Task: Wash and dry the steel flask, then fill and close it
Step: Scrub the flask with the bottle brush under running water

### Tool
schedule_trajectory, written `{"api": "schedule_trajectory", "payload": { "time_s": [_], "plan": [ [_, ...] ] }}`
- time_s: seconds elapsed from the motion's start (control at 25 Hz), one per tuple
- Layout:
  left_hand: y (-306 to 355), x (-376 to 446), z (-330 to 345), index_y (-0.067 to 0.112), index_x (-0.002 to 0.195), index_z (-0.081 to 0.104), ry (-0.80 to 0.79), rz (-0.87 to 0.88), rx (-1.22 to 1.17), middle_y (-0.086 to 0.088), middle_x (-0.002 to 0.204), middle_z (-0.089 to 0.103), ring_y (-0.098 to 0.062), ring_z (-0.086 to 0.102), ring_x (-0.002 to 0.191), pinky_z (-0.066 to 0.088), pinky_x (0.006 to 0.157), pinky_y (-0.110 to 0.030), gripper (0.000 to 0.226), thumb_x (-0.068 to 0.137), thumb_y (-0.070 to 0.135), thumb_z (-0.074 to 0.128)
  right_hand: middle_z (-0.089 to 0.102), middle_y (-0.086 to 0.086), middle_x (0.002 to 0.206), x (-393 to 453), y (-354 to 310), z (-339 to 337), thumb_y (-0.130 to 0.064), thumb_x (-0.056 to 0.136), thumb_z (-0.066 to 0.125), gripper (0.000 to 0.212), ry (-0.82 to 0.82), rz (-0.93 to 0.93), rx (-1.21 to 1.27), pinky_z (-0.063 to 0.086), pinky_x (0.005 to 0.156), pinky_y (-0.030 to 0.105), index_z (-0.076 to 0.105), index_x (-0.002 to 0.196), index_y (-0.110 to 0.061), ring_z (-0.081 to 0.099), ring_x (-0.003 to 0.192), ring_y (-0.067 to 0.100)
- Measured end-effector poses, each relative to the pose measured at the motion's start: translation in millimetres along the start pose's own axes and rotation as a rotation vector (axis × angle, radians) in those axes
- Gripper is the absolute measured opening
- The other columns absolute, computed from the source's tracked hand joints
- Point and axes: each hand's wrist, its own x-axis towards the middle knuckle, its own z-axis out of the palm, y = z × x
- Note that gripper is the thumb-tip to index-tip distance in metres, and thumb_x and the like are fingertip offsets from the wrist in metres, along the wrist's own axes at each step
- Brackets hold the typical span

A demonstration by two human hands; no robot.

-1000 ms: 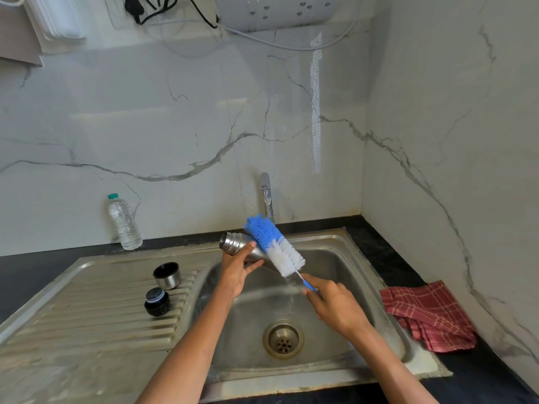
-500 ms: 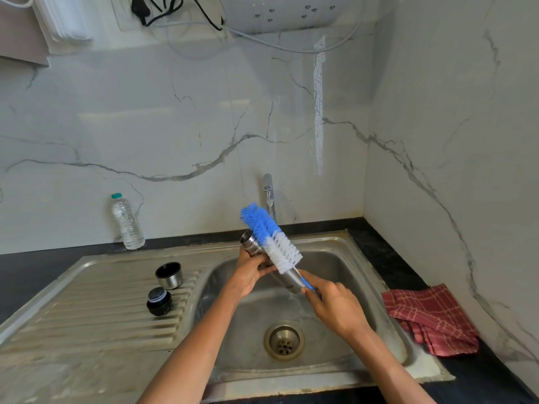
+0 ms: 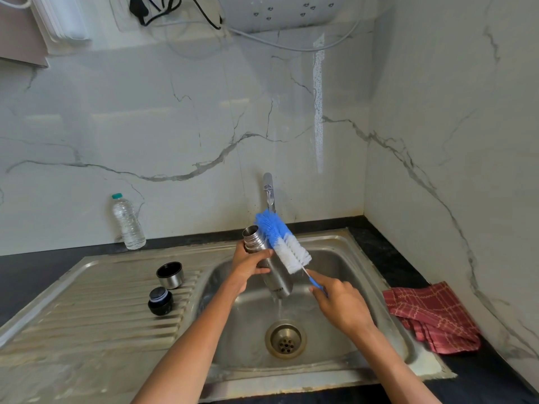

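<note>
Steel flask (image 3: 269,265) sits near the middle of the frame, above the sink basin (image 3: 364,287), tilted with its open mouth toward the upper left and its base lower right. The left hand (image 3: 250,265) wraps its fingers and thumb round the flask's upper body just below the threaded neck, so the mouth sticks out above the hand and the base below it. A thin stream of water falls from the flask's base toward the drain (image 3: 285,340).

To the right and slightly lower, the right hand (image 3: 339,306) pinches the blue handle of a bottle brush (image 3: 284,244). The brush's blue and white bristle head lies against the right side of the flask, outside it, its blue tip reaching up in front of the tap (image 3: 268,191).

On the ribbed drainboard at centre left stand a steel cup lid (image 3: 170,274) and, just below it, a black stopper (image 3: 159,301), both well apart from the hands. A clear plastic water bottle (image 3: 127,221) stands against the wall at the left. A red checked cloth (image 3: 431,316) lies crumpled on the dark counter at the right edge of the sink.
</note>
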Motion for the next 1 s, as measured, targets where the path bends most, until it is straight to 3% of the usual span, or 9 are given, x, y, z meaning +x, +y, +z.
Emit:
{"api": "schedule_trajectory", "payload": {
  "time_s": [0.12,0.24,0.48,0.56,0.68,0.76,0.88,1.0],
  "plan": [
    [1.9,2.1,-3.2,0.012,0.128,0.054,0.072,0.027,-0.067,-0.015,0.118,0.070,-0.029,0.071,0.103,0.062,0.064,-0.039,0.058,0.079,0.013,0.086,0.073,-0.002,0.112,2.7,3.5,2.1,-0.038,0.102,0.051,0.044,-0.062,0.031,0.025,0.055,0.084,0.037,0.049,0.145,-0.047,0.068,0.099,0.021],
    [1.3,7.4,-8.4,0.004,0.136,0.048,0.128,0.011,-0.234,-0.023,0.128,0.064,-0.033,0.070,0.110,0.062,0.064,-0.038,0.077,0.073,0.015,0.090,0.073,0.002,0.109,4.0,10.6,-0.2,-0.033,0.101,0.047,0.036,-0.143,0.121,-0.064,0.052,0.083,0.035,0.061,0.134,-0.038,0.067,0.101,0.025],
    [3.2,2.3,5.8,0.009,0.134,0.053,0.009,-0.020,-0.475,-0.015,0.120,0.065,-0.026,0.066,0.108,0.061,0.070,-0.036,0.057,0.083,-0.006,0.072,0.065,-0.010,0.071,1.8,-1.2,2.3,-0.036,0.102,0.053,0.047,0.004,-0.057,0.121,0.053,0.065,0.030,0.046,0.148,-0.045,0.059,0.060,0.009],
    [3.4,2.5,11.6,0.010,0.130,0.055,-0.033,-0.042,-0.477,-0.015,0.120,0.064,-0.026,0.064,0.109,0.062,0.071,-0.035,0.050,0.086,-0.011,0.065,0.071,-0.008,0.085,0.8,1.8,1.1,-0.037,0.103,0.051,0.047,0.010,-0.032,0.083,0.056,0.071,0.035,0.045,0.149,-0.045,0.066,0.073,0.013],
    [0.7,3.8,16.9,0.013,0.128,0.056,-0.034,-0.074,-0.464,-0.016,0.127,0.058,-0.031,0.058,0.120,0.063,0.070,-0.036,0.047,0.088,-0.011,0.062,0.070,0.005,0.124,-1.9,7.1,-4.7,-0.035,0.105,0.045,0.045,-0.053,0.080,-0.027,0.053,0.091,0.041,0.046,0.149,-0.039,0.065,0.112,0.028],
    [-3.1,5.5,16.4,0.010,0.128,0.055,-0.015,-0.076,-0.450,-0.016,0.129,0.057,-0.032,0.057,0.121,0.064,0.071,-0.036,0.046,0.088,-0.010,0.064,0.067,0.008,0.129,-2.4,6.9,-5.8,-0.035,0.105,0.044,0.044,-0.086,0.127,-0.055,0.050,0.093,0.039,0.047,0.149,-0.036,0.062,0.117,0.030],
    [-4.6,5.2,16.7,0.006,0.128,0.057,-0.018,-0.038,-0.315,-0.018,0.123,0.065,-0.028,0.067,0.108,0.064,0.072,-0.038,0.047,0.085,-0.004,0.073,0.074,-0.001,0.113,-4.0,-1.9,-6.2,-0.041,0.104,0.046,0.045,-0.007,0.024,0.058,0.053,0.084,0.036,0.042,0.149,-0.049,0.068,0.101,0.022],
    [-4.7,1.1,20.3,0.011,0.118,0.066,-0.034,0.044,-0.078,-0.016,0.115,0.074,-0.025,0.074,0.095,0.064,0.066,-0.038,0.037,0.084,0.012,0.081,0.067,-0.013,0.073,-3.4,-7.0,-6.8,-0.051,0.104,0.040,0.040,0.076,-0.074,0.169,0.052,0.070,0.034,0.041,0.143,-0.060,0.063,0.073,0.012]
  ]
}}
